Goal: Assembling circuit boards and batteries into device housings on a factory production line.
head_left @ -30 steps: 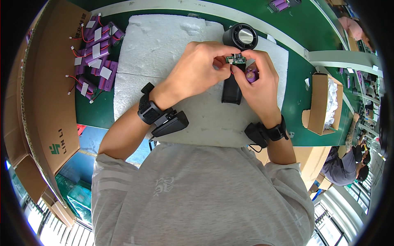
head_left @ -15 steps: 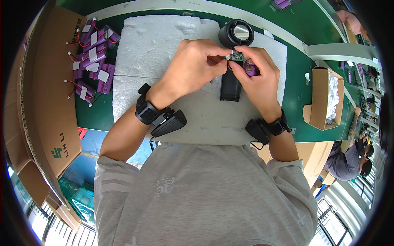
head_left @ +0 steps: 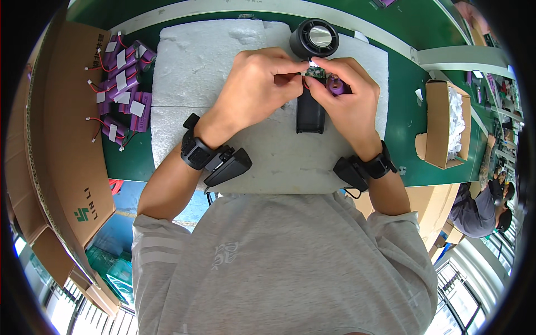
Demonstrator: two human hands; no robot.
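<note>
My left hand and my right hand meet over a white foam pad. Between their fingertips they pinch a small green circuit board with thin red wires. A purple battery cell is tucked in my right hand's fingers. Just below the board lies a black handle-shaped housing, partly covered by my right hand. A round black fan head rests on the foam right behind the hands.
A pile of purple battery cells with red wires lies on the green bench at the left, beside a large cardboard box. A small open carton with white contents stands at the right. Another person sits far right.
Both hands and the board have stayed together over the black housing; only the view has shifted slightly. The grip looks the same.
</note>
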